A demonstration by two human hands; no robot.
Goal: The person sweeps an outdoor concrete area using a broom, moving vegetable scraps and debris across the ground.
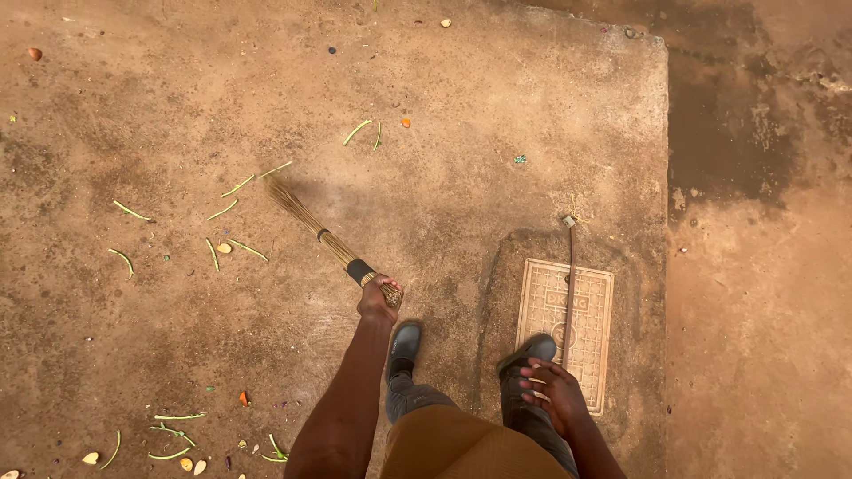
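My left hand [380, 297] grips the bound end of a short straw hand broom [311, 226], just behind its black band. The bristle tips touch the dusty concrete floor [177, 89] up and to the left of the hand, close to several scattered green stems [232, 208]. My right hand [555, 395] hangs by my thigh with the fingers apart and nothing in it. My two dark shoes [405, 341] stand on the concrete below the broom.
A rectangular patterned metal cover [595, 302] is set in the slab by my right foot, with a thin rod [571, 266] lying across it. More green stems and peel scraps [177, 439] lie at the lower left. The slab's edge [667, 222] drops to bare earth on the right.
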